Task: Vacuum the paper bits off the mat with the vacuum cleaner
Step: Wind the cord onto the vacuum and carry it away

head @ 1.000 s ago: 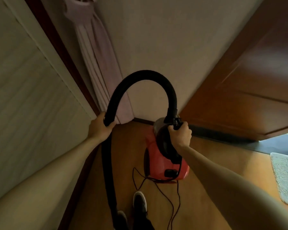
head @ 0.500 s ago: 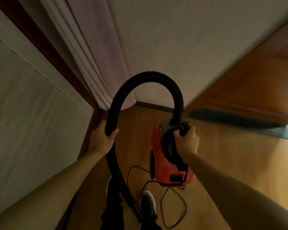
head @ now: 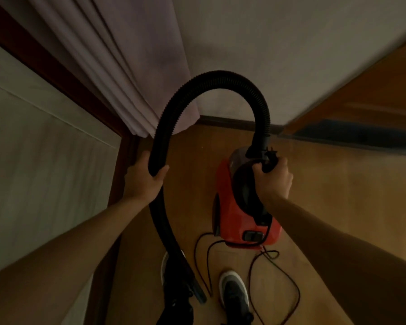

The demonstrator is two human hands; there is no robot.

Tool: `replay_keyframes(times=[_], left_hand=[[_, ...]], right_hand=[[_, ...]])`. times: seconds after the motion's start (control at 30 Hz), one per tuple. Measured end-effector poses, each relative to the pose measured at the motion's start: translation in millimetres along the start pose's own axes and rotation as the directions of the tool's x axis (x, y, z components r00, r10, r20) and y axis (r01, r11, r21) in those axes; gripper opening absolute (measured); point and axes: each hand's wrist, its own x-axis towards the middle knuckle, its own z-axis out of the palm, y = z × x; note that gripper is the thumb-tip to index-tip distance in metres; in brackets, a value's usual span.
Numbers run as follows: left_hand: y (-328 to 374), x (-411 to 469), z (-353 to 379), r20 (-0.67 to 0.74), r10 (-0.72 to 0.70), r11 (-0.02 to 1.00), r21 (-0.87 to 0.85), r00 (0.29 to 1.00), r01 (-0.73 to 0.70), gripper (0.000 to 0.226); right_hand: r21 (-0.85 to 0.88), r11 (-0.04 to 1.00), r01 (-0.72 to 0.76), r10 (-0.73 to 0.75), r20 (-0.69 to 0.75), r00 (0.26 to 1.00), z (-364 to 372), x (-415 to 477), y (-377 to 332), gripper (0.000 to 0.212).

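A small red vacuum cleaner (head: 234, 219) hangs above the wooden floor, carried by its black top handle in my right hand (head: 273, 179). Its black ribbed hose (head: 211, 78) arches up from the front of the body and comes down on the left, where my left hand (head: 145, 179) grips it. The hose end with the nozzle (head: 195, 289) dangles near my feet. A thin dark power cord (head: 274, 273) trails in loops below the vacuum. The mat and the paper bits are out of view.
A pale pleated curtain (head: 127, 66) hangs in the corner at upper left beside a dark wooden frame (head: 56, 73). A light wall panel (head: 33, 172) runs along the left. A brown wooden door (head: 373, 97) stands at upper right. My shoes (head: 234, 294) are on the wooden floor (head: 338, 195).
The view has shifted closer to the corner and curtain. The pale mat seen at the right edge a second ago has left the view. Both hands keep their grips.
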Motion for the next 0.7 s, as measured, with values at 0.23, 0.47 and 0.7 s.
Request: replay_keyframes(times=[0.23,0.47,0.7], left_hand=[[-26,34,29,0.004,-0.056,0.998,-0.003,0.998,0.056,0.03],[-43,65,54,0.016,-0.113,0.992,-0.062,0.993,0.113,0.033],[-50,90,78,-0.047,-0.241,0.959,-0.162,0.969,0.231,0.041]], right_hand=[[0.039,0.999,-0.005,0.006,-0.038,0.999,53,29,10,0.04],[0.048,0.999,0.01,-0.008,-0.039,0.999,91,57,12,0.039],[0.058,0.998,0.005,-0.003,-0.039,0.999,119,78,20,0.039]])
